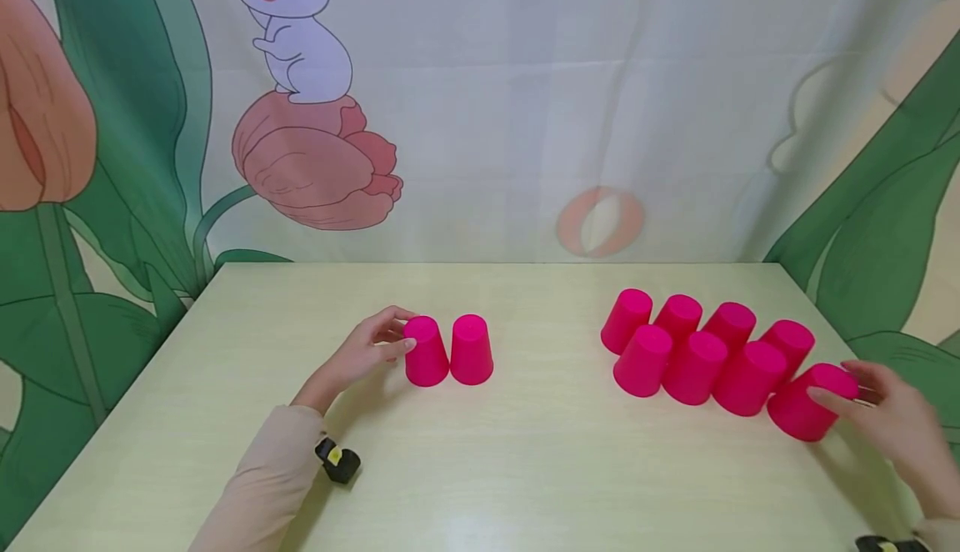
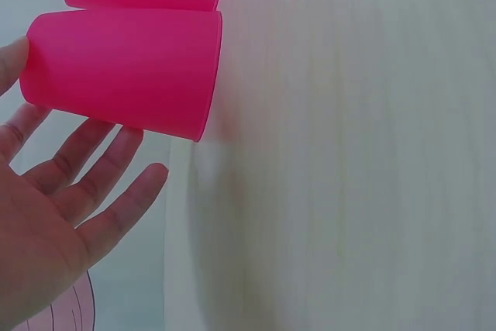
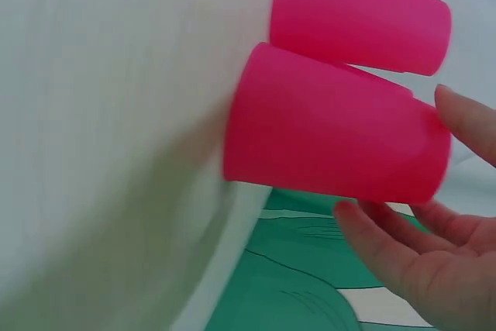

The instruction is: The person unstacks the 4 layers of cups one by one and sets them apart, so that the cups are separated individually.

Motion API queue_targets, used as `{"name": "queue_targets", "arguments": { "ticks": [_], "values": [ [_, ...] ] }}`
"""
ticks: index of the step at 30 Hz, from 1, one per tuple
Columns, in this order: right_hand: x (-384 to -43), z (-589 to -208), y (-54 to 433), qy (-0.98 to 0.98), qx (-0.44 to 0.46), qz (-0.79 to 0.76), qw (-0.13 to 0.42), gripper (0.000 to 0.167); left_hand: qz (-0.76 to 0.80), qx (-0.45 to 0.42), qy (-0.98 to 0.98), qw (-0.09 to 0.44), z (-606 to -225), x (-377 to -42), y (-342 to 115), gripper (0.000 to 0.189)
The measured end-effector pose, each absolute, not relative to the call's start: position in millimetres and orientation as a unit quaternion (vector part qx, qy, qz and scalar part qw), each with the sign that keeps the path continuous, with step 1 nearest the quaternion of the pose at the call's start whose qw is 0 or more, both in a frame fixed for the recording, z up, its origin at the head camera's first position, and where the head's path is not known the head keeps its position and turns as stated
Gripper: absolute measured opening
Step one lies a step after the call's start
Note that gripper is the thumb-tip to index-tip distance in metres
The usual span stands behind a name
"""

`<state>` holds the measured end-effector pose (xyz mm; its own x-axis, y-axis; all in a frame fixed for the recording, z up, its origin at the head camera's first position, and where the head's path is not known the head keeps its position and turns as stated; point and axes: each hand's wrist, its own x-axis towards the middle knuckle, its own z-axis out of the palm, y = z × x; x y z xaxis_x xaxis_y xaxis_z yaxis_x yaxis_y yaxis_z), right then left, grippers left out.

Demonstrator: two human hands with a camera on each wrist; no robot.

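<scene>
Two upside-down pink cups stand side by side at the table's middle left. My left hand [image 1: 378, 342] sits beside the left cup [image 1: 425, 353], fingertips at its top; in the left wrist view its fingers [image 2: 93, 176] are straight and spread, just off that cup [image 2: 124, 71]. The second cup [image 1: 471, 350] touches it on the right. At the right, several more pink cups [image 1: 697, 348] stand in two rows. My right hand [image 1: 870, 408] holds the nearest cup [image 1: 806, 406]; in the right wrist view the thumb and fingers [image 3: 387, 238] lie on either side of that cup [image 3: 333, 129].
The pale green table [image 1: 525, 469] has its right edge close behind my right hand, and its far edge meets a printed curtain [image 1: 487, 118]. A black and yellow wrist camera [image 1: 337, 460] is on my left sleeve.
</scene>
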<state>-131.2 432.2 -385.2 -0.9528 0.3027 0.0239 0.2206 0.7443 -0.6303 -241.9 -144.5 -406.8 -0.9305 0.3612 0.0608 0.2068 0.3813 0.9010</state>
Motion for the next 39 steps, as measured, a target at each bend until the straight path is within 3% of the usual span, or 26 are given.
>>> {"name": "queue_targets", "arguments": {
  "ticks": [7,14,28,39],
  "values": [
    [-128,-362,408,-0.909,-0.168,0.353,0.145,0.075,0.510,0.170,0.840,0.070,-406,-241,-144,0.036],
    [-127,-343,362,-0.908,-0.120,0.362,0.175,0.068,0.468,0.182,0.863,0.061,-406,-239,-144,0.050],
    [-142,-343,285,-0.907,0.016,0.393,0.153,0.059,0.455,0.188,0.868,0.054,-403,-238,-142,0.042],
    [-162,-351,249,-0.895,0.069,0.423,0.122,0.057,0.464,0.191,0.864,0.052,-403,-241,-142,0.038]
  ]
}}
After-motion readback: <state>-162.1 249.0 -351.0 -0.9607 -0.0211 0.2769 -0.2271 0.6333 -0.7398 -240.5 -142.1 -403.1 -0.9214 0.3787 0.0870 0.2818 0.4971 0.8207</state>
